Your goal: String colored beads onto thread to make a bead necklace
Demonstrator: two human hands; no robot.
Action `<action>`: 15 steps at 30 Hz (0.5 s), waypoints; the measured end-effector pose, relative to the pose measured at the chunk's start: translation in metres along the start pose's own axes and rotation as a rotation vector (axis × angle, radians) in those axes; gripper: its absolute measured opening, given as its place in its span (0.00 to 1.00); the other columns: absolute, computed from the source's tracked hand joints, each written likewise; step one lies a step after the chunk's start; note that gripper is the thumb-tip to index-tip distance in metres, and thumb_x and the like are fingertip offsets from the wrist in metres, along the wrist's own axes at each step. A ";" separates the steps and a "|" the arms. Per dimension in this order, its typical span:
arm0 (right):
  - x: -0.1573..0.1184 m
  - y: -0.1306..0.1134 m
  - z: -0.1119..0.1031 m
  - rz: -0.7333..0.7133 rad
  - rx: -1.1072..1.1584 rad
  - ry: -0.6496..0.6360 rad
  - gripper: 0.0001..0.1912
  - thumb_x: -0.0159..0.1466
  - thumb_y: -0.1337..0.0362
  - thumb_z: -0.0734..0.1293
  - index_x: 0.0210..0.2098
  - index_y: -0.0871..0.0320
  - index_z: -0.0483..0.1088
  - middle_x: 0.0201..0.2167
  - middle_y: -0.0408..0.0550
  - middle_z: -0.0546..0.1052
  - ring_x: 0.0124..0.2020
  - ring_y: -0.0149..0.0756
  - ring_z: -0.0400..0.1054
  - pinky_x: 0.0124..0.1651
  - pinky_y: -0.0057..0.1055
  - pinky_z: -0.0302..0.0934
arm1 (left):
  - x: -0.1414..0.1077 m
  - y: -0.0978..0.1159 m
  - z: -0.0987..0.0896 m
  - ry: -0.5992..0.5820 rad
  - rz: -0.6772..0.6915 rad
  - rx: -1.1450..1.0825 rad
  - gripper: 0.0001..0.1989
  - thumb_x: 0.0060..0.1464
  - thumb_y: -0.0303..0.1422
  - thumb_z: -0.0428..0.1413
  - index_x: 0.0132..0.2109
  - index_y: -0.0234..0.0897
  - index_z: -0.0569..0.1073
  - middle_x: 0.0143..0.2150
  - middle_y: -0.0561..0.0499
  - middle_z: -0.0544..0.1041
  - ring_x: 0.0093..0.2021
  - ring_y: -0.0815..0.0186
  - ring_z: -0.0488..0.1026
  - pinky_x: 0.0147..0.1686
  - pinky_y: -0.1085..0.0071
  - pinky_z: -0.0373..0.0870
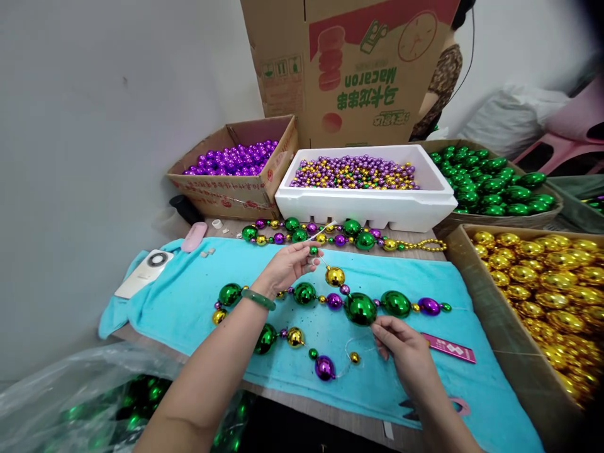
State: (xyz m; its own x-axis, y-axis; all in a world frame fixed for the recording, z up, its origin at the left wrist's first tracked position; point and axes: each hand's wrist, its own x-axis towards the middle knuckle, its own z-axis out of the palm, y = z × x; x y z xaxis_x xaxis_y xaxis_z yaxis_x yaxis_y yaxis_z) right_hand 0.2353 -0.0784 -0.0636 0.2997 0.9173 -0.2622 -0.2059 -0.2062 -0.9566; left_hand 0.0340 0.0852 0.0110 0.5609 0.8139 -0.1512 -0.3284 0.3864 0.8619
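My left hand (286,269), with a green bangle (258,299) on its wrist, pinches a small green bead (313,250) on a clear string. A thin white stick-like piece (323,231) projects above those fingers. From there the string runs through a gold bead (335,276) and a small purple bead (345,290) to a large green bead (360,309). Closed at that bead's lower right end is my right hand (401,343), its fingertips on the string. Below, a loose loop of string carries a small gold bead (355,358) and a purple bead (324,368).
A finished-looking bead strand (299,235) lies behind the blue towel (189,302). Around stand a white foam box (363,204) of small beads, a carton of purple beads (231,160), green beads (491,182) and gold beads (542,277). Scissors (460,406) lie partly under my right arm.
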 end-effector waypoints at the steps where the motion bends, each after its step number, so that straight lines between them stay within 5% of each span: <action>1: 0.000 -0.001 0.000 -0.002 0.002 0.001 0.15 0.49 0.54 0.73 0.25 0.61 0.72 0.16 0.40 0.65 0.17 0.27 0.56 0.19 0.26 0.51 | -0.001 0.001 0.000 -0.009 0.001 -0.001 0.11 0.53 0.29 0.57 0.44 0.30 0.74 0.38 0.44 0.76 0.33 0.70 0.74 0.33 0.74 0.71; 15: -0.005 -0.007 0.002 0.001 -0.038 0.007 0.16 0.47 0.53 0.73 0.24 0.60 0.71 0.14 0.40 0.64 0.16 0.27 0.55 0.19 0.26 0.50 | -0.010 0.001 0.004 -0.036 0.011 0.060 0.12 0.52 0.31 0.59 0.43 0.31 0.76 0.38 0.43 0.77 0.32 0.69 0.73 0.33 0.73 0.70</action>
State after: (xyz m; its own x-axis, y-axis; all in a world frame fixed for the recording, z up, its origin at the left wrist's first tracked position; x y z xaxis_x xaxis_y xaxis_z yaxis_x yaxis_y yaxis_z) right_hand 0.2336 -0.0809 -0.0555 0.3064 0.9147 -0.2636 -0.1707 -0.2196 -0.9605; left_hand 0.0310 0.0758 0.0153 0.5844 0.8017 -0.1251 -0.2890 0.3497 0.8912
